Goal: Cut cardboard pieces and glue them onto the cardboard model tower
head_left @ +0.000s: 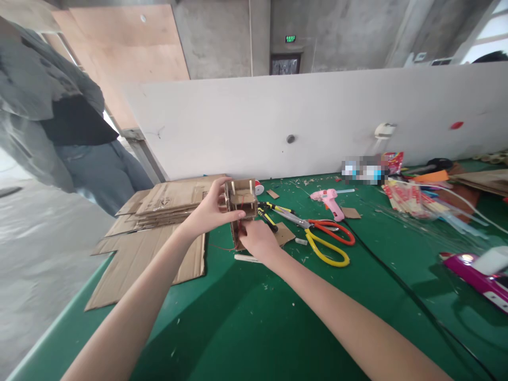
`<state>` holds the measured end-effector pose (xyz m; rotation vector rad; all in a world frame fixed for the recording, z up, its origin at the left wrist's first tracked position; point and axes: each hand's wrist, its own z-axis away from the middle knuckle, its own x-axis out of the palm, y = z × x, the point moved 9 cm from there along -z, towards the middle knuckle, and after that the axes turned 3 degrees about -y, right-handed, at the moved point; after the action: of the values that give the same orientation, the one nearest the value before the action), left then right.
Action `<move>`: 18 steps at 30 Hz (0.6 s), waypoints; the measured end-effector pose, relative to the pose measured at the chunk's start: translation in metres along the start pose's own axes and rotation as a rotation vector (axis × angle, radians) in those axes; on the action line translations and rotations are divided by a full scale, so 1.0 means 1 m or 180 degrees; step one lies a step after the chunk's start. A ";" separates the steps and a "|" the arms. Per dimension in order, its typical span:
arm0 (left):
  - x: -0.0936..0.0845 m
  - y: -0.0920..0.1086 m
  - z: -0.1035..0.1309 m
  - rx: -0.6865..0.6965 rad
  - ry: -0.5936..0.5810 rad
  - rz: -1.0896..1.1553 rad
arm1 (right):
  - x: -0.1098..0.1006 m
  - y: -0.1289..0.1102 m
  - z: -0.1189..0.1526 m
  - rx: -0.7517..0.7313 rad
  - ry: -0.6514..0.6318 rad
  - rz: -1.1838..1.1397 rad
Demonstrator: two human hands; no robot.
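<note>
A small cardboard structure (243,198) with pale sticks at its top stands upright on the green table. My left hand (214,210) grips its left side, with the thumb across the front. Against its lower front is my right hand (256,237), fingers curled into the opening by a thin red wire; what they pinch, if anything, is hidden. A pale stick (246,258) lies just below the right hand. Immediately to the right are yellow-and-black handled pliers (266,218) and large scissors (307,226) with one red and one yellow handle.
Flat cardboard sheets (186,259) are stacked at the left. A pink glue gun (331,201) lies right of centre, its black cord (400,283) running to the front right. A magenta power strip (476,275) sits at the right edge. A person (75,116) stands beyond the table's left side.
</note>
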<state>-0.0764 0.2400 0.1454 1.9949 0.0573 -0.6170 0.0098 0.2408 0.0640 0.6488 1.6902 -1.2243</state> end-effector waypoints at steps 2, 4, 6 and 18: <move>0.000 0.000 0.000 -0.0010 -0.0016 0.0035 | 0.002 -0.001 -0.001 0.0026 -0.0022 0.0031; 0.000 -0.001 0.001 -0.0041 -0.0016 0.0060 | 0.003 -0.002 -0.002 0.0023 -0.0027 0.0058; 0.001 0.000 0.001 -0.0042 -0.0029 0.0086 | 0.003 -0.001 -0.002 0.0007 -0.0023 0.0074; 0.001 0.003 0.003 -0.0040 -0.0025 0.0016 | 0.005 -0.002 -0.002 -0.0035 -0.0013 0.0159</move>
<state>-0.0753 0.2362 0.1462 1.9799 0.0511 -0.6196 0.0058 0.2414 0.0605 0.6773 1.6666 -1.1798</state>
